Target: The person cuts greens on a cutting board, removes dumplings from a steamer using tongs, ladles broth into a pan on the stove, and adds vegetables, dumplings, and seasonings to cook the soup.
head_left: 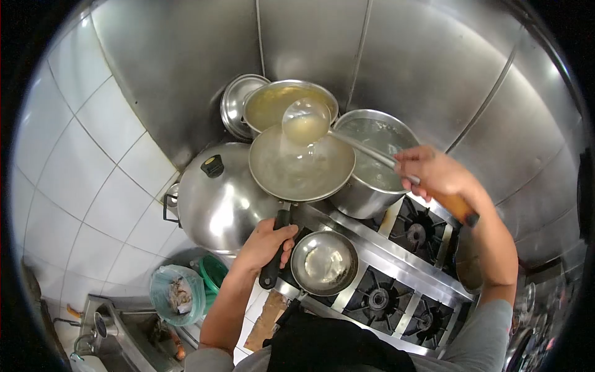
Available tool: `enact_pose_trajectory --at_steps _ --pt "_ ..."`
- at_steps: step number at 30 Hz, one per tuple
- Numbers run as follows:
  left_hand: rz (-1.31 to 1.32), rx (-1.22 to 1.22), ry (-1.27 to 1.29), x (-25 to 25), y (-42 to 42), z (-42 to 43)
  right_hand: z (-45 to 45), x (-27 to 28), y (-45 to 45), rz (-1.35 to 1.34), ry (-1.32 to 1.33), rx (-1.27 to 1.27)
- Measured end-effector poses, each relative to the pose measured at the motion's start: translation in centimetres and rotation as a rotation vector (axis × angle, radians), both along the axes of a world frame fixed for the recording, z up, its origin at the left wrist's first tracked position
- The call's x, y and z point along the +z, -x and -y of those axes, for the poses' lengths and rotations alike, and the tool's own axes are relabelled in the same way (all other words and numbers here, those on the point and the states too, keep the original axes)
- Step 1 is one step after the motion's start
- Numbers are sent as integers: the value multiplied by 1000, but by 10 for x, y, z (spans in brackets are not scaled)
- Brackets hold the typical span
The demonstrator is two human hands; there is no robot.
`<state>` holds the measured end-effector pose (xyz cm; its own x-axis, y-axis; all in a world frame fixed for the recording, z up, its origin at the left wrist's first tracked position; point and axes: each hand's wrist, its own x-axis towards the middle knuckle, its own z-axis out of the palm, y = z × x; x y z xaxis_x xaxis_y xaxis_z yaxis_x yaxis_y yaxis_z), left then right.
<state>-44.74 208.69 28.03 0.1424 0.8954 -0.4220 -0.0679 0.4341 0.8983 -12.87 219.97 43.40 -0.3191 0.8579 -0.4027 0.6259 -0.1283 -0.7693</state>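
Note:
My left hand [268, 245] is closed round the black handle of a wide frying pan [291, 170], held up above the stove with pale, cloudy liquid in it. In my right hand [431, 172] is a long-handled ladle [307, 122], its wooden grip running back under my forearm. The ladle's bowl hangs tilted over the far side of the pan, with pale liquid in it. Behind the pan stands a pot of yellowish broth [285, 102]. To the right, a deep pot of clear, greyish liquid [378, 149] sits below the ladle's shaft.
A large domed lid [217, 198] with a black knob is at left. A small frying pan [325, 263] rests on the stove [372, 235], near me. Another lid [238, 105] leans at the back wall. At lower left are a lined waste bin [162, 291] and a sink [118, 338].

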Motion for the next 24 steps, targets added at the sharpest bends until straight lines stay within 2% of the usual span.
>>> enact_pose_trajectory --at_steps 4,5,9,11,13,19,22,23,24 --pt "26 -17 -29 -8 1 1 31 -4 15 254 -309 162" --pt "39 -26 -43 -11 3 2 29 -10 15 324 -568 269" --pt "88 -41 -30 -20 5 6 -7 -21 40 430 -875 314" --pt "54 -38 -29 -20 4 10 -49 -36 59 579 -825 270" --pt "45 -62 -67 -24 7 14 -108 -70 73 651 -883 268" --pt "87 -45 -42 -28 11 20 -178 -96 123 717 -826 289" --pt "63 -62 -56 -28 13 20 -178 -61 141 547 -333 315" --pt "57 -63 -68 -29 13 20 -195 -74 137 384 -254 366" --pt "50 -63 -80 -29 13 20 -209 -86 125 186 -69 227"
